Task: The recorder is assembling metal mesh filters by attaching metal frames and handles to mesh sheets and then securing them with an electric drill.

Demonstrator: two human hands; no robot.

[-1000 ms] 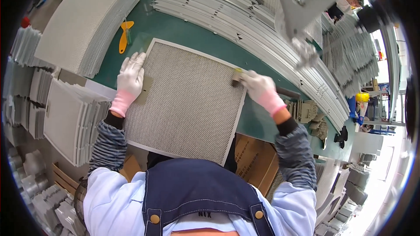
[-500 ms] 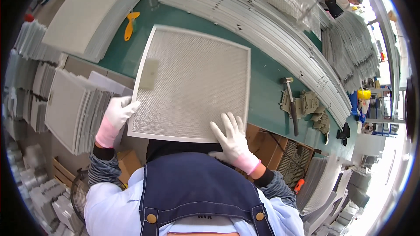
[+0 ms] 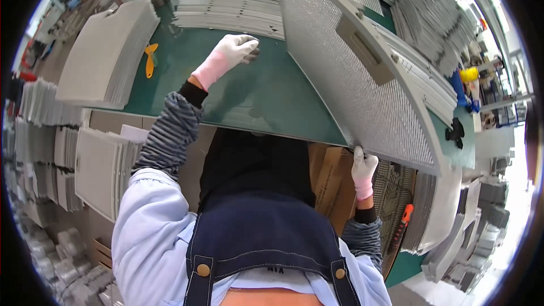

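A large framed metal mesh panel (image 3: 362, 73) stands tilted on edge on the right part of the green table. A tan rectangular plate (image 3: 362, 51) with a slot sits on its face. My right hand (image 3: 364, 173), in a white glove with a pink cuff, is closed on the panel's lower edge at the near side of the table. My left hand (image 3: 232, 54), gloved alike, hovers above the table to the left of the panel, not touching it. Its fingers are curled together, and whether anything is in them is hidden.
A yellow scraper (image 3: 150, 60) lies beside a stack of white panels (image 3: 107, 51) at the left. Metal strips (image 3: 226, 3) are piled along the back. Below the right table edge are a cardboard box (image 3: 334, 184) and an orange-handled tool (image 3: 405, 218).
The panel, lying nearly flat before me, has been raised on edge and moved right. My left hand has left its edge and moved forward; my right hand now grips it. The hammer is now hidden.
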